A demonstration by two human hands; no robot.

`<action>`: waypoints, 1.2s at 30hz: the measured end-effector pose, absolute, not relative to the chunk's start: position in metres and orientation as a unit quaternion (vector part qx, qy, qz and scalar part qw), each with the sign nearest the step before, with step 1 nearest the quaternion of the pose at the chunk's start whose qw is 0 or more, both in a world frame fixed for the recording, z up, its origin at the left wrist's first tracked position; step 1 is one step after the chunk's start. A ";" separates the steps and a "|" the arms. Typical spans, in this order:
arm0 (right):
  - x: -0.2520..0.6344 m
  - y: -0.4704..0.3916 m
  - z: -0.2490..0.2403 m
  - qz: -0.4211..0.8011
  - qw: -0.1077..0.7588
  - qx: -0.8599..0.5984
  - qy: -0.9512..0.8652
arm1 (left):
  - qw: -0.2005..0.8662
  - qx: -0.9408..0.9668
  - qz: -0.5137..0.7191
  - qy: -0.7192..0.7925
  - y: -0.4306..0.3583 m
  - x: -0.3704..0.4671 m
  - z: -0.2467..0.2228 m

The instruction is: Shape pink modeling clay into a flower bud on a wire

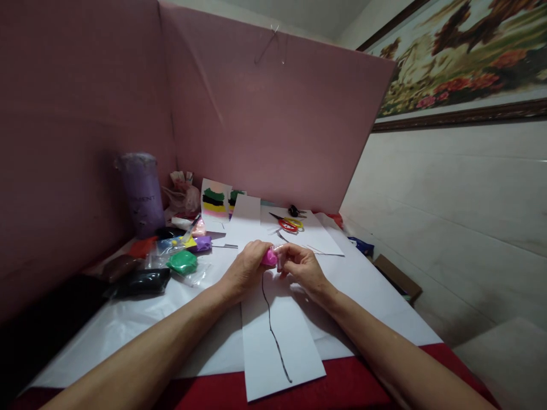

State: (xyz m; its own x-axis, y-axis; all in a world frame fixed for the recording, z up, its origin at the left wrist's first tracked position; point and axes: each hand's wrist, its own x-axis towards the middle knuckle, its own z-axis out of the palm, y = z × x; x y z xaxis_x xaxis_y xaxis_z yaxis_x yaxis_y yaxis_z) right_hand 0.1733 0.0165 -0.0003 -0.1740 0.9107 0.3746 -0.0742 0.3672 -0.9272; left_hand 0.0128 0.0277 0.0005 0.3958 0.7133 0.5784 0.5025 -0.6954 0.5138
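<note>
Nearest you, a white paper strip [280, 341] with a wavy black line [270, 319] drawn down it is lying over the red table edge [354, 387], on top of wider white sheets [376, 296]. Your two forearms are reaching in over it and meeting just above the strip's far end.

Your left hand [245, 265] is curling its fingers around a pink lump of clay [269, 257], pinching it from the left. Your right hand [301, 266] is gripping the clear plastic wrapper [280, 253] at the lump's right side, fingertips closing on it; the two hands are almost touching, with the clay held between them just over the paper.

To the left, a pile of bagged clay is sitting: a green piece [182, 262], a black one [143, 282], a purple one [200, 244] and a red one [143, 246]. Beyond your hands, red and yellow scissors [289, 224] are resting on the white sheet, with a small black object [294, 211], possibly a clip, just behind them. Farther left, a purple tumbler [141, 193] is standing upright near a paper card with green, black and yellow stripes [214, 200]. A pink board [273, 125] is walling off the back, and a framed painting [461, 57] is hanging on the right wall.
</note>
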 end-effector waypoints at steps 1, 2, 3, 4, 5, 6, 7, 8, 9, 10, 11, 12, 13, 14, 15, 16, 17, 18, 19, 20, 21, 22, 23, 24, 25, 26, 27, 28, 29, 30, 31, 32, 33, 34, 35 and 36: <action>0.173 0.016 0.000 0.450 0.545 -0.338 -0.621 | 0.136 0.823 0.408 0.370 0.028 0.013 0.000; 0.173 0.016 0.000 0.448 0.545 -0.340 -0.622 | 0.146 0.820 0.410 0.373 0.028 0.012 0.001; 0.173 0.016 -0.001 0.444 0.545 -0.343 -0.623 | 0.161 0.815 0.412 0.374 0.029 0.012 0.001; 0.172 0.016 -0.001 0.438 0.547 -0.346 -0.624 | 0.181 0.810 0.415 0.374 0.029 0.011 0.003; 0.172 0.016 -0.002 0.432 0.551 -0.349 -0.623 | 0.207 0.803 0.417 0.372 0.030 0.010 0.005; 0.172 0.016 -0.002 0.427 0.555 -0.350 -0.622 | 0.237 0.796 0.418 0.368 0.030 0.010 0.007; 0.172 0.016 -0.002 0.423 0.560 -0.352 -0.619 | 0.271 0.788 0.417 0.363 0.030 0.009 0.009; 0.173 0.016 -0.002 0.421 0.563 -0.355 -0.616 | 0.307 0.779 0.415 0.356 0.030 0.009 0.011; 0.173 0.016 -0.002 0.421 0.567 -0.358 -0.611 | 0.341 0.769 0.413 0.349 0.030 0.008 0.012; 0.174 0.016 -0.001 0.422 0.570 -0.361 -0.605 | 0.371 0.759 0.411 0.342 0.030 0.008 0.014; 0.174 0.016 0.000 0.425 0.572 -0.363 -0.600 | 0.394 0.748 0.412 0.340 0.030 0.008 0.015; 0.175 0.016 0.001 0.428 0.572 -0.365 -0.597 | 0.409 0.738 0.414 0.341 0.030 0.008 0.015; 0.176 0.016 0.003 0.433 0.569 -0.366 -0.596 | 0.417 0.729 0.418 0.345 0.030 0.008 0.016; 0.176 0.016 0.004 0.437 0.561 -0.367 -0.599 | 0.421 0.721 0.424 0.350 0.030 0.007 0.016; 0.177 0.016 0.005 0.441 0.550 -0.367 -0.607 | 0.423 0.715 0.428 0.356 0.030 0.007 0.016; 0.177 0.016 0.006 0.444 0.537 -0.367 -0.616 | 0.427 0.710 0.431 0.359 0.030 0.006 0.016; 0.178 0.016 0.006 0.446 0.528 -0.367 -0.623 | 0.430 0.707 0.431 0.359 0.030 0.005 0.016; 0.178 0.017 0.005 0.447 0.523 -0.366 -0.627 | 0.433 0.707 0.429 0.359 0.031 0.004 0.017; 0.178 0.017 0.004 0.448 0.520 -0.366 -0.629 | 0.434 0.709 0.425 0.358 0.031 0.004 0.017; 0.178 0.018 0.002 0.446 0.519 -0.367 -0.630 | 0.435 0.711 0.420 0.358 0.031 0.003 0.017; 0.178 0.018 0.000 0.442 0.519 -0.369 -0.632 | 0.435 0.714 0.416 0.359 0.031 0.003 0.018; 0.178 0.019 -0.002 0.433 0.519 -0.373 -0.636 | 0.435 0.715 0.412 0.360 0.031 0.002 0.018; 0.178 0.019 -0.003 0.421 0.518 -0.378 -0.642 | 0.436 0.717 0.407 0.361 0.031 0.002 0.018; 0.177 0.019 -0.004 0.405 0.519 -0.382 -0.649 | 0.441 0.717 0.401 0.362 0.031 0.001 0.017; 0.177 0.019 -0.004 0.390 0.520 -0.386 -0.655 | 0.448 0.716 0.395 0.362 0.032 0.001 0.017; 0.178 0.018 -0.003 0.376 0.521 -0.389 -0.660 | 0.457 0.714 0.390 0.360 0.032 0.001 0.016; 0.178 0.018 -0.002 0.366 0.521 -0.389 -0.666 | 0.467 0.712 0.384 0.357 0.032 0.001 0.016; 0.178 0.018 0.000 0.360 0.519 -0.389 -0.671 | 0.477 0.708 0.381 0.355 0.032 0.001 0.015; 0.179 0.018 0.001 0.358 0.518 -0.387 -0.674 | 0.487 0.703 0.380 0.353 0.032 0.001 0.015; 0.179 0.017 0.003 0.359 0.516 -0.385 -0.676 | 0.494 0.697 0.382 0.353 0.032 0.001 0.015; 0.180 0.017 0.004 0.363 0.514 -0.382 -0.677 | 0.500 0.691 0.385 0.353 0.032 0.001 0.015; 0.180 0.017 0.005 0.369 0.512 -0.381 -0.676 | 0.505 0.684 0.390 0.355 0.032 0.001 0.016; 0.180 0.017 0.006 0.375 0.510 -0.379 -0.675 | 0.510 0.676 0.394 0.357 0.032 0.002 0.016; 0.180 0.017 0.006 0.378 0.509 -0.379 -0.674 | 0.516 0.667 0.398 0.361 0.031 0.002 0.017; 0.180 0.016 0.007 0.376 0.507 -0.380 -0.676 | 0.524 0.657 0.399 0.367 0.030 0.002 0.018; 0.180 0.015 0.008 0.371 0.504 -0.382 -0.680 | 0.535 0.643 0.398 0.377 0.030 0.002 0.018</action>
State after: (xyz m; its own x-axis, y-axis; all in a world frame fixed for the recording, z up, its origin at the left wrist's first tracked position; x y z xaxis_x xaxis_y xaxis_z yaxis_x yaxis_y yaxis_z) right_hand 0.1800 0.0151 0.0077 -0.1992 0.8937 0.4019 0.1449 0.4325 -0.8899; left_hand 0.0021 0.0298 0.0184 0.3993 0.9103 0.1090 0.0592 -0.1442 0.9878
